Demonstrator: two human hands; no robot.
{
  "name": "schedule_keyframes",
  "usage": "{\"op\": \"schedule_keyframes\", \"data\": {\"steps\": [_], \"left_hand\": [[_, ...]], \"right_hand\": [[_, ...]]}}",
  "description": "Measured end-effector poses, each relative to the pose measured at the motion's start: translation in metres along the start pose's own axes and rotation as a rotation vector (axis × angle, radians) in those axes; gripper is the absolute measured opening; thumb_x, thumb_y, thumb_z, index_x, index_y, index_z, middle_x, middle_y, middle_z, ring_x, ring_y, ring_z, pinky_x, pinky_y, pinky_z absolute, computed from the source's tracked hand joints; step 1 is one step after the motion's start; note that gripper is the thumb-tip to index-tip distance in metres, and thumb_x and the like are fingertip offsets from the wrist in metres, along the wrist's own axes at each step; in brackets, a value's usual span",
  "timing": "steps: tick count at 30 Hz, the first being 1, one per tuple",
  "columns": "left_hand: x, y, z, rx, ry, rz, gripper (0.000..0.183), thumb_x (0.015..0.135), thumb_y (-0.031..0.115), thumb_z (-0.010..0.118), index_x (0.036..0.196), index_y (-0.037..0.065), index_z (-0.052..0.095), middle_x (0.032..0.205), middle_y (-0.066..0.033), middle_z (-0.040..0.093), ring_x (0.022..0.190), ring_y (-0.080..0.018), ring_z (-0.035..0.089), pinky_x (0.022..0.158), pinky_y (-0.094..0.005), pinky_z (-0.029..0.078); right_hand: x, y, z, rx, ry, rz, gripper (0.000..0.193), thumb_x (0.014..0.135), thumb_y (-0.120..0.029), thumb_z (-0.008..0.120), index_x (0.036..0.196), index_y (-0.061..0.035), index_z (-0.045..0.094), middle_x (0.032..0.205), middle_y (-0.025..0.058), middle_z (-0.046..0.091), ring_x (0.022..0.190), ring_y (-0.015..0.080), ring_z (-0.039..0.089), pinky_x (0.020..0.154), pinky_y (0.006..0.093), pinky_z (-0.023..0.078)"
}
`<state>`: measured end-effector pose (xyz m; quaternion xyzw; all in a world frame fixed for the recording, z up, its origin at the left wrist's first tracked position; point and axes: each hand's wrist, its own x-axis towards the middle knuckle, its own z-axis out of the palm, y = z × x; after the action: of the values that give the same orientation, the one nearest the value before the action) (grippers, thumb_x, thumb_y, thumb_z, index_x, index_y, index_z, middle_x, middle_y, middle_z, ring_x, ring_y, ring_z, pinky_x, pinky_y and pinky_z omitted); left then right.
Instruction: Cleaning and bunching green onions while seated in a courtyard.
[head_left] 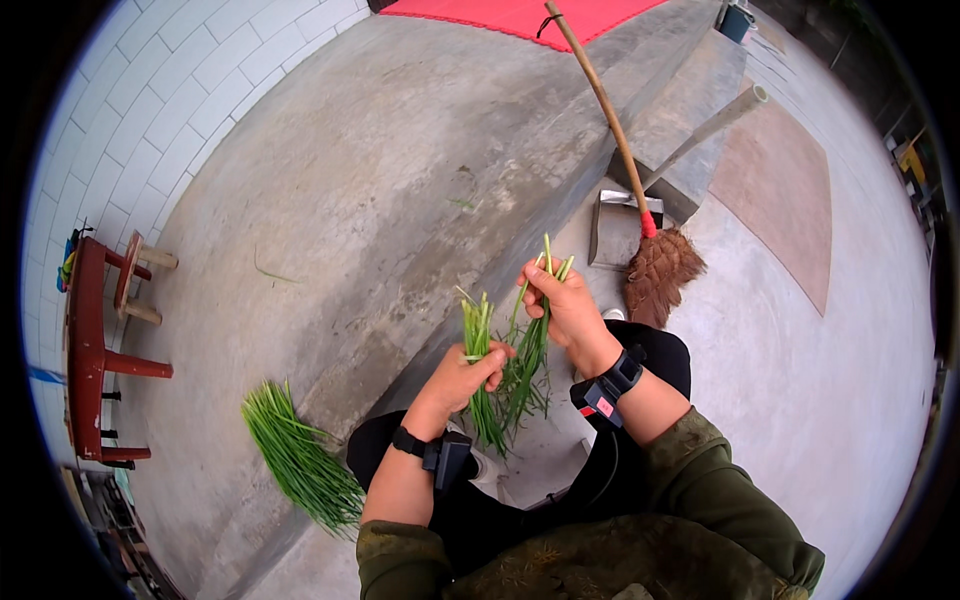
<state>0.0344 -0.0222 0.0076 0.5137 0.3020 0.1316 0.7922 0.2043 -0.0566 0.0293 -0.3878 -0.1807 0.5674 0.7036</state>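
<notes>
My left hand (468, 376) is closed round a bunch of green chives (478, 325), pale cut ends up and leaves hanging down between my knees. Just to the right and a little farther off, my right hand (565, 305) pinches a smaller, looser bunch of chives (530, 365) near its pale ends. The leaves of the two bunches hang close together, and I cannot tell whether they touch. On the concrete to my left lies a large pile of chives (300, 460).
A brown broom (660, 270) with a wooden handle leans by a dustpan (613, 232) ahead on the right. The raised concrete step (380, 340) runs diagonally past me. A red bench (88, 350) and a small wooden stool (130, 275) stand along the white block wall (165, 85). A red mat (520, 15) lies far ahead.
</notes>
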Motion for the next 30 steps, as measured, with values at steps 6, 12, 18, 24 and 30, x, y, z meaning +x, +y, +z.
{"op": "schedule_keyframes", "data": {"steps": [6, 12, 18, 24, 30], "left_hand": [[0.003, -0.002, 0.005, 0.048, -0.054, -0.049, 0.024, 0.078, 0.019, 0.051, 0.087, -0.003, 0.052, 0.061, -0.0024, 0.048, 0.053, -0.0085, 0.044, 0.048, -0.0205, 0.036], [0.007, -0.007, 0.010, 0.028, -0.007, -0.040, 0.016, 0.078, 0.016, 0.051, 0.085, 0.001, 0.050, 0.074, -0.0058, 0.051, 0.055, -0.0121, 0.049, 0.046, -0.0225, 0.037], [0.010, -0.005, 0.002, -0.159, 0.215, 0.011, 0.007, 0.078, 0.011, 0.044, 0.081, 0.005, 0.043, 0.068, -0.0053, 0.049, 0.055, -0.0136, 0.048, 0.046, -0.0243, 0.037], [0.006, -0.002, -0.013, -0.310, 0.273, 0.085, 0.009, 0.079, 0.011, 0.044, 0.084, 0.004, 0.043, 0.071, -0.0073, 0.049, 0.055, -0.0135, 0.047, 0.046, -0.0249, 0.036], [-0.007, 0.012, -0.017, -0.178, 0.092, 0.102, 0.034, 0.078, 0.014, 0.051, 0.108, 0.002, 0.041, 0.082, -0.0094, 0.051, 0.058, -0.0119, 0.047, 0.047, -0.0227, 0.035]], "right_hand": [[0.001, -0.005, -0.004, 0.050, 0.044, -0.078, 0.007, 0.078, -0.013, 0.051, 0.077, -0.0068, 0.049, 0.068, 0.0019, 0.050, 0.052, 0.0064, 0.044, 0.043, 0.0186, 0.032], [0.005, -0.007, -0.008, 0.057, 0.097, -0.122, 0.008, 0.079, -0.014, 0.050, 0.076, -0.0061, 0.048, 0.069, 0.0025, 0.050, 0.052, 0.0064, 0.044, 0.043, 0.0190, 0.032], [0.010, -0.009, -0.011, 0.084, 0.102, -0.191, 0.009, 0.079, -0.014, 0.050, 0.075, -0.0058, 0.047, 0.069, 0.0033, 0.050, 0.052, 0.0069, 0.043, 0.043, 0.0194, 0.033], [0.013, -0.022, -0.017, 0.155, 0.149, -0.244, 0.009, 0.081, -0.015, 0.047, 0.076, -0.0065, 0.046, 0.069, 0.0028, 0.047, 0.055, 0.0085, 0.041, 0.046, 0.0187, 0.033], [0.015, -0.029, -0.028, 0.174, 0.125, -0.235, 0.007, 0.080, -0.012, 0.046, 0.081, -0.0051, 0.049, 0.067, 0.0033, 0.051, 0.057, 0.0098, 0.046, 0.047, 0.0221, 0.037]]}}
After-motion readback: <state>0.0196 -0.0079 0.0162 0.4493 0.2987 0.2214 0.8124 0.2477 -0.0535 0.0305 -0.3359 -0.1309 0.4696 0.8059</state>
